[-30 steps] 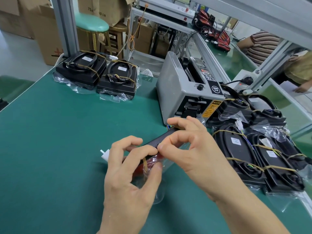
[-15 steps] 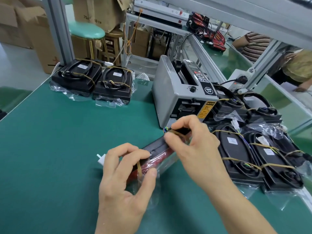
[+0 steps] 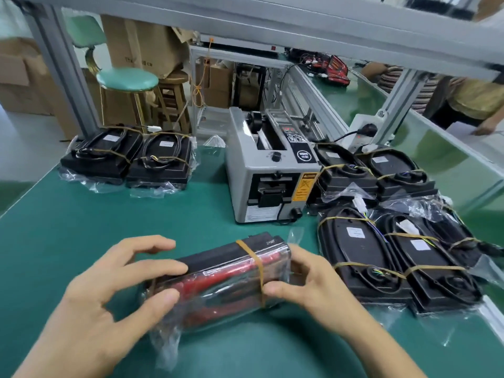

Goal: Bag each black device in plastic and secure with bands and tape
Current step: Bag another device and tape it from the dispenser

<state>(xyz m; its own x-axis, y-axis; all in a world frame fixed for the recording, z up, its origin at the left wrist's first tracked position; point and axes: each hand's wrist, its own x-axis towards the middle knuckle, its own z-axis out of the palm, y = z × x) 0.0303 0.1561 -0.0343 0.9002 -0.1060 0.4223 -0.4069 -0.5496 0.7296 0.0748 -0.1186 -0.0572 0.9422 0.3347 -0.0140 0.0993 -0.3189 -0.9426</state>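
A black device (image 3: 218, 271) with a red face stands on its edge on the green table, wrapped in a clear plastic bag. A tan rubber band (image 3: 255, 268) circles its right end. My left hand (image 3: 109, 293) grips the left end, thumb on the front, fingers over the top. My right hand (image 3: 308, 285) holds the right end, thumb tip touching the band near its bottom. Loose bag plastic (image 3: 166, 347) trails off the lower left.
A grey tape dispenser (image 3: 270, 175) stands behind the device. Bagged, banded black devices lie stacked at the right (image 3: 395, 257) and two more at the back left (image 3: 128, 156). A green stool (image 3: 128, 80) and cardboard boxes are beyond the table. A person sits far right.
The device has turned up onto its edge, red face toward me. The rubber band now sits round its right end. My right hand moved from the top to the right end.
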